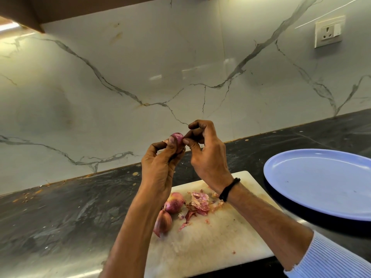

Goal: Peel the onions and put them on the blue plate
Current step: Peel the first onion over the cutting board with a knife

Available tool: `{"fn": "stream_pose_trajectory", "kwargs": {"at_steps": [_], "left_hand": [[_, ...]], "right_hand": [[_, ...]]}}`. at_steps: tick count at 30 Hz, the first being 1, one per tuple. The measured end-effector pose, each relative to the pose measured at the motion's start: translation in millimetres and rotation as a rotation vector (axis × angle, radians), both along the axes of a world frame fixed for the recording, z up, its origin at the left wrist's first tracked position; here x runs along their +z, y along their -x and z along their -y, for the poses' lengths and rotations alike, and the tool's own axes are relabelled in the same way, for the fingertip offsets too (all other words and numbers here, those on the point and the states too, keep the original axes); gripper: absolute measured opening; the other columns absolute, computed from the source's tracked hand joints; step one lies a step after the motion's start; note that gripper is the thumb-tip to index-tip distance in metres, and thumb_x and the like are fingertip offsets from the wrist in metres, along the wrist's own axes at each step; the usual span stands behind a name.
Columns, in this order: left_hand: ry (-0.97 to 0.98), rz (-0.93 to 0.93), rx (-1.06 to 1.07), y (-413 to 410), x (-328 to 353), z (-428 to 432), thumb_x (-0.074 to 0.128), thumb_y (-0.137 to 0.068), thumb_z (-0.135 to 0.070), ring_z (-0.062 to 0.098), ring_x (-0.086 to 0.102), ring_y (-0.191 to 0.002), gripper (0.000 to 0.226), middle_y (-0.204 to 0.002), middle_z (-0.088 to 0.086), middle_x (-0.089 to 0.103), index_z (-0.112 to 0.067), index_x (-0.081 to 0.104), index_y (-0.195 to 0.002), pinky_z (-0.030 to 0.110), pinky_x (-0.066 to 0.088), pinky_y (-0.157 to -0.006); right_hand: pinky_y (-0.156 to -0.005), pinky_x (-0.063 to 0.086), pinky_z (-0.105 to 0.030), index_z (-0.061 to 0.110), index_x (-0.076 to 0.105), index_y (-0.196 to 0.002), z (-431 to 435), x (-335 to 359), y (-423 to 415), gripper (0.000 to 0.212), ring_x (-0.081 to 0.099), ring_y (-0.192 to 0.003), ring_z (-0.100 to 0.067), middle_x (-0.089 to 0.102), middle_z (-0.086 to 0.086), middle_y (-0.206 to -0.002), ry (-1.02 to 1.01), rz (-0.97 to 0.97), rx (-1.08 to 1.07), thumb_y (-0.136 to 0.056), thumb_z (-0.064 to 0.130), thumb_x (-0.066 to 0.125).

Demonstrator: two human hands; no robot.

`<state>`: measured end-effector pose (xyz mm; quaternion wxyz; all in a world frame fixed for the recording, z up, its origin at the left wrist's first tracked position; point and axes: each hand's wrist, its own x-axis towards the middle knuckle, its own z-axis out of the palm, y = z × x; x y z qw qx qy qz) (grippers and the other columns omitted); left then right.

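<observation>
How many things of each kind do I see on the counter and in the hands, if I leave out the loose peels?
White cutting board: 1
Blue plate: 1
Red onions: 3, namely the held onion, gripped by the left hand and pinched by the right hand, and two lying on the board
Total: 5

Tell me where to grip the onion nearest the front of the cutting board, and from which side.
Take the near onion across its fat middle from above, probably with a thumb-and-finger grip on its two flanks. It lies on its side on the cutting board, pointed tip toward you, with the second onion close behind it.
</observation>
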<state>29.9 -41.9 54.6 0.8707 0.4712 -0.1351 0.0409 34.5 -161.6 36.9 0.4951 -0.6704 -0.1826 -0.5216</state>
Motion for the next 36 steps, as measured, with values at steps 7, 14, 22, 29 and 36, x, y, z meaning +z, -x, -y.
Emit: {"fn": "stream_pose_trajectory", "kwargs": {"at_steps": [7,14,22,29,36], "left_hand": [[-0.069,0.050,0.054,5,2,5,0.079,-0.059,-0.028,0.025,0.073,-0.096,0.054,-0.092,0.012,0.076,-0.004,0.059,-0.103,0.040,0.055,-0.098],[0.103,-0.041,0.113,1,7,0,0.073,-0.071,-0.021,0.022,0.075,-0.091,0.062,-0.091,0.012,0.076,0.005,0.055,-0.124,0.038,0.059,-0.093],[0.120,-0.108,0.047,2,7,-6,0.069,-0.080,-0.025,0.030,0.071,-0.107,0.053,-0.118,0.022,0.070,0.001,0.059,-0.125,0.034,0.061,-0.086],[-0.019,-0.091,0.039,1,5,-4,0.070,-0.077,-0.028,0.023,0.069,-0.105,0.039,-0.116,0.014,0.073,-0.009,0.069,-0.111,0.028,0.058,-0.086],[0.020,-0.026,-0.028,3,6,-3,0.063,-0.087,-0.006,0.021,0.074,-0.090,0.027,-0.093,0.007,0.078,-0.004,0.064,-0.115,0.039,0.059,-0.092]], "right_hand": [[-0.081,0.058,-0.027,0.012,0.047,-0.119,-1,-6,-1,0.042,0.064,-0.095,-0.019,0.061,-0.006,-0.101,0.052,-0.051,-0.020,-0.087,-0.008,0.065],[-0.079,0.056,-0.028,0.023,0.041,-0.114,-3,-6,0,0.053,0.062,-0.091,-0.020,0.060,-0.005,-0.098,0.156,-0.025,-0.027,-0.082,-0.013,0.062],[-0.079,0.054,-0.020,0.006,0.059,-0.105,2,-3,0,0.017,0.060,-0.089,-0.009,0.066,-0.002,-0.098,0.134,-0.006,-0.133,-0.090,0.001,0.067],[-0.081,0.055,-0.021,0.004,0.059,-0.109,2,1,1,0.026,0.066,-0.090,-0.014,0.069,-0.005,-0.099,0.059,-0.002,-0.057,-0.087,0.006,0.074],[-0.085,0.054,-0.017,0.002,0.060,-0.108,3,3,2,0.025,0.067,-0.091,-0.017,0.069,-0.007,-0.099,0.041,0.026,-0.055,-0.087,0.002,0.073]]}}
